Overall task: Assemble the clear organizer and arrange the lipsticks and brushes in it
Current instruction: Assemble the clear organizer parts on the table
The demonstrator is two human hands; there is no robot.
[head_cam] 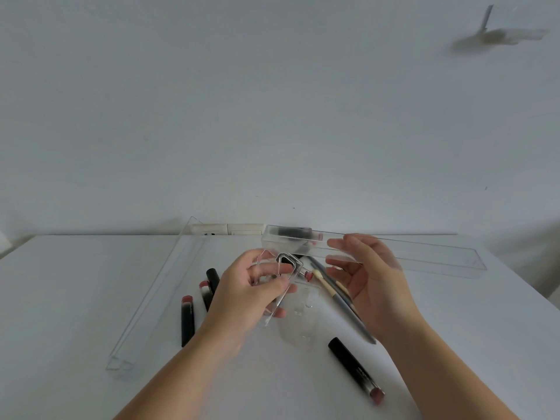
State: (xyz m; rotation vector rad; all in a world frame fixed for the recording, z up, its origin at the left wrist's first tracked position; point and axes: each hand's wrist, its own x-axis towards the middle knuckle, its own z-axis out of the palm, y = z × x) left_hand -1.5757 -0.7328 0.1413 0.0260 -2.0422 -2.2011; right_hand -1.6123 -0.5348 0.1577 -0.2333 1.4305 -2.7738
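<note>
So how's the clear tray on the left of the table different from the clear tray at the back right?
The left clear tray runs away from the person, from the near edge toward the wall; the back right clear tray lies crosswise along the wall. The left clear tray looks empty, while the back right clear tray holds a dark lipstick at its left end. Both are long, narrow and transparent.

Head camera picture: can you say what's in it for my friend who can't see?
A left hand pinches a small clear plastic organizer piece above a white table, while the open right hand hovers beside it. Black lipstick tubes, thin brushes and long clear plastic trays lie around.
</note>
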